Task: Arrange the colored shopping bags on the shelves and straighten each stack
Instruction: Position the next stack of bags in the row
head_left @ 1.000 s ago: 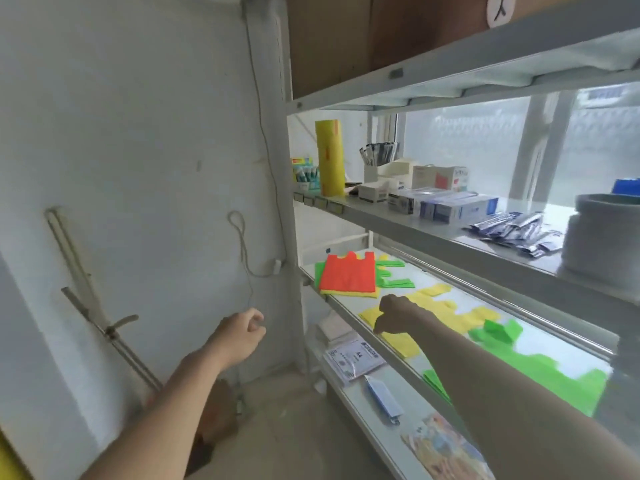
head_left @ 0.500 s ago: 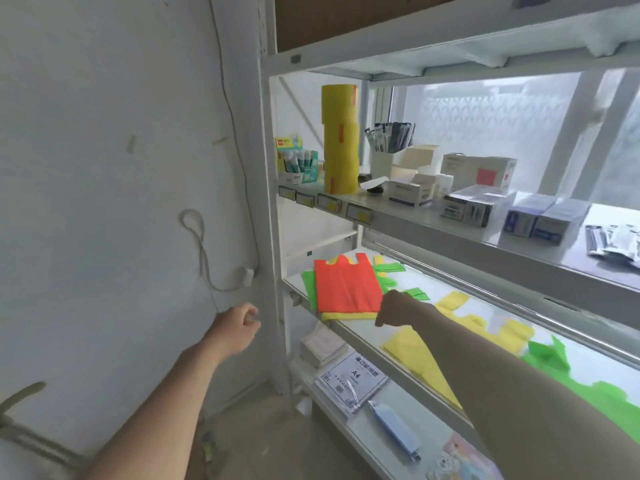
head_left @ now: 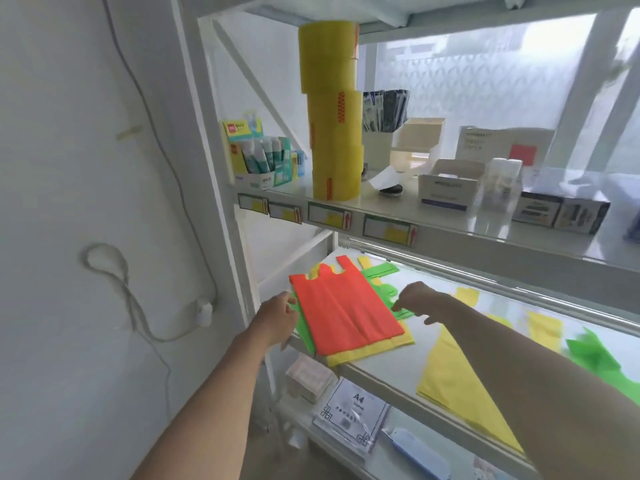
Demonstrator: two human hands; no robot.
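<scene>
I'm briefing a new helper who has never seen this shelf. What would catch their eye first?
Brightest is the orange bag topping a skewed stack at the left end of the middle shelf, with yellow and green bags peeking out beneath it. The left hand and right hand flank that stack. Above, a tall tower of yellow tape rolls stands on the upper shelf.

Right forearm covers part of the loose yellow bag (head_left: 460, 375) and the shelf edge (head_left: 398, 384) behind it. Green bag (head_left: 595, 355) blurred, cut off at the right frame edge. Price labels (head_left: 327, 214) illegible (print too small). Fingertip contact of the left hand (head_left: 277, 318) with the stack indeterminable.
</scene>
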